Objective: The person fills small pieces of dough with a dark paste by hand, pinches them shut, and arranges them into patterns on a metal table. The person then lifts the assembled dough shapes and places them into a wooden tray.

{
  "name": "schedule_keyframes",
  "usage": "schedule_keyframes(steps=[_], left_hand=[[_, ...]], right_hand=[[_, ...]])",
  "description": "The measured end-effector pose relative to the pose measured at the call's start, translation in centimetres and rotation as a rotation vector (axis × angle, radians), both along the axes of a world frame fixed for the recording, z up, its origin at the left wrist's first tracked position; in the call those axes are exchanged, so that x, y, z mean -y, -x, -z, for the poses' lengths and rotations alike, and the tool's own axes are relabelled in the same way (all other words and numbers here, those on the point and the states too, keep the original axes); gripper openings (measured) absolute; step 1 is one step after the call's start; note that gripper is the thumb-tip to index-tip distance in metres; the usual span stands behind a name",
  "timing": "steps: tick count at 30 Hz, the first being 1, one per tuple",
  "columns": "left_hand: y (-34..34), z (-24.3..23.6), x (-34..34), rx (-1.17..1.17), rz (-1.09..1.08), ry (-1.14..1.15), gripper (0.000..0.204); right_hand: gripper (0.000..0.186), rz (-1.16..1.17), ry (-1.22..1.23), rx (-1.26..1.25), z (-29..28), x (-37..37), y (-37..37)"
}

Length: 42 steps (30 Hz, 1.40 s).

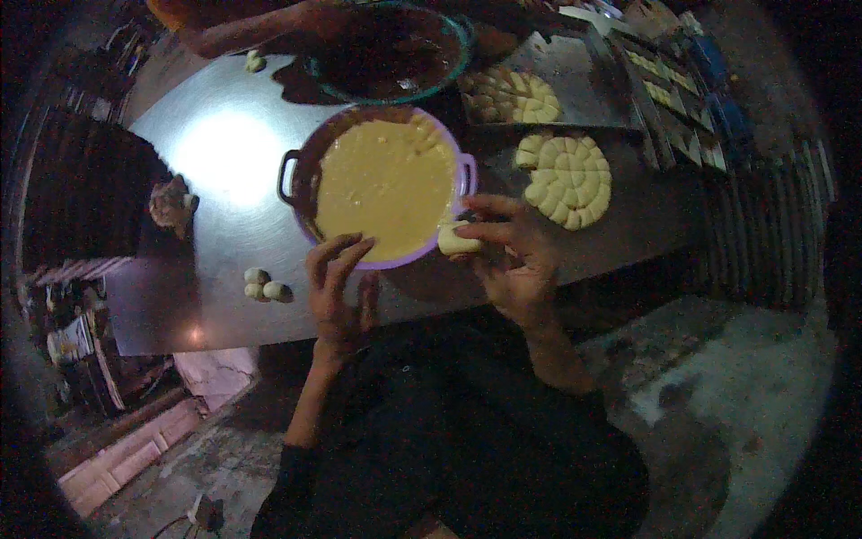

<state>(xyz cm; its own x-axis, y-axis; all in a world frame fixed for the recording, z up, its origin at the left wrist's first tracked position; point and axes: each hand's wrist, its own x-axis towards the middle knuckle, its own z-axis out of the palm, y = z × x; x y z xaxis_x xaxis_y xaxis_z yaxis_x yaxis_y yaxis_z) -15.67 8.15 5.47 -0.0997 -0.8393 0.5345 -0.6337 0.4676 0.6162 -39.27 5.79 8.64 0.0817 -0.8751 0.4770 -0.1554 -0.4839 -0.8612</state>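
In front of me stands a round purple basin point(386, 264) with dark handles, holding a yellow, smooth-topped paste point(386, 184). My right hand point(518, 269) pinches a pale, rounded dough piece point(459, 239) at the basin's near right rim. At the near left rim is my left hand point(339, 292), its fingers apart and nothing in them. Beyond my right hand, a round cluster of pale dough pieces point(569, 184) lies on the table. A few small dough balls point(257, 289) sit left of my left hand.
The metal table point(229, 225) carries a crumpled cloth-like lump point(171, 205) at its left edge. Another person's arm point(238, 36) reaches over a dark basin with a teal rim point(462, 67). At the far right, a tray point(593, 94) holds more dough pieces point(530, 97).
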Motion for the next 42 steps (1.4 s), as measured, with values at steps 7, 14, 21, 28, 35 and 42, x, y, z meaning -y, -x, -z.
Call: schedule_keyframes(steps=[7, 14, 21, 28, 35, 42], left_hand=[[-0.9, -4.9, 6.6, -0.517, 0.480, 0.548, 0.054], [-3.8, 0.2, 9.9, -1.368, 0.532, 0.279, 0.052], [-8.4, 0.6, 15.4, -1.364, 0.239, -0.210, 0.113], [-14.5, 2.4, 16.3, -1.273, 0.168, -0.591, 0.039], [-16.6, 2.5, 17.3, -1.228, 0.264, -0.783, 0.028], [-12.4, 1.3, 16.4, -1.413, 0.143, -0.814, 0.033]], right_hand=[[0.048, -0.389, -0.652, 0.717, -2.7, 2.5, -10.4], [0.085, -0.351, -0.581, 0.442, -3.5, 6.6, -19.3], [0.061, -0.328, -0.736, 0.528, -0.6, 16.9, -20.2], [0.050, -0.040, -0.527, -1.199, 5.0, 32.4, -16.2], [0.058, -0.070, -0.759, -0.763, 7.7, 32.9, -14.2], [0.045, -0.357, -0.923, 0.352, 2.0, 23.8, -16.5]])
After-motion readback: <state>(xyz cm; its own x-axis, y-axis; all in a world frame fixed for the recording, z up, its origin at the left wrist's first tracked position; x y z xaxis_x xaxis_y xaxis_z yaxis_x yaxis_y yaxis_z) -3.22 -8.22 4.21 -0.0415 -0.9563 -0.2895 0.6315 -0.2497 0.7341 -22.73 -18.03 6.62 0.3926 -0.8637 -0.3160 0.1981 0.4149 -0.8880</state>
